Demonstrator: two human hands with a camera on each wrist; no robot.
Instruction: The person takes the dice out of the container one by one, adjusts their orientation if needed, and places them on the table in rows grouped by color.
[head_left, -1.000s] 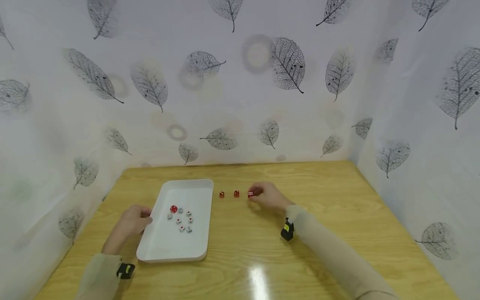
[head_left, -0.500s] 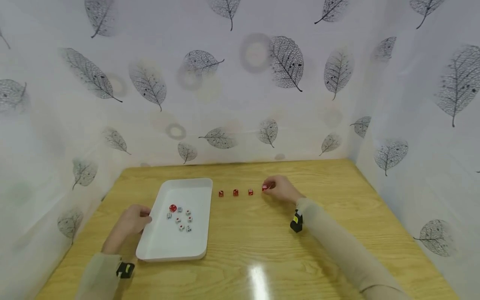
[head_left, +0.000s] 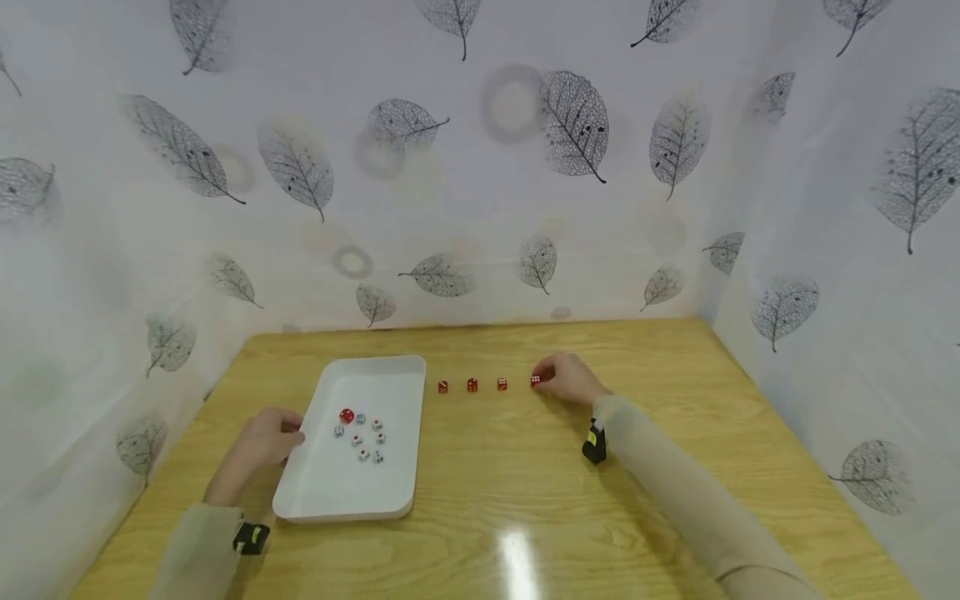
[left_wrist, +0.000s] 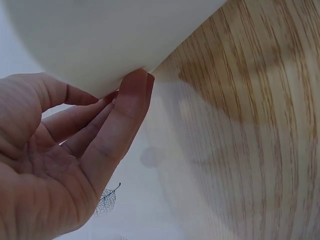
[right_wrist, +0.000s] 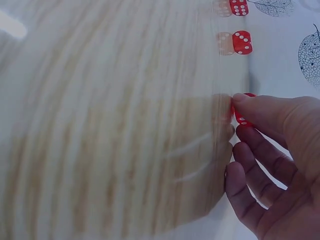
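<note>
Wooden table (head_left: pixel 480 492), sleeved arms (head_left: pixel 667 483) angled forward, left hand (head_left: pixel 258 442) pinching white tray (head_left: pixel 345 492), right hand (head_left: pixel 567 381) pinching red die (head_left: pixel 536 381)

My left sleeve (head_left: pixel 193 550) is long, beige and plain, ending near the wrist. My right sleeve (head_left: pixel 667 487) matches it in colour and bears a darker curved line across the cloth, toward the lower edge of the head view. Worn at each wrist is a small, black, block-shaped device; the left device (head_left: pixel 251 538) and the right device (head_left: pixel 595 446) each carry a yellow patch. My left fingers (left_wrist: pixel 111 132) and right fingers (right_wrist: pixel 243 194) are bare, with rounded tips and creased joints.
</note>
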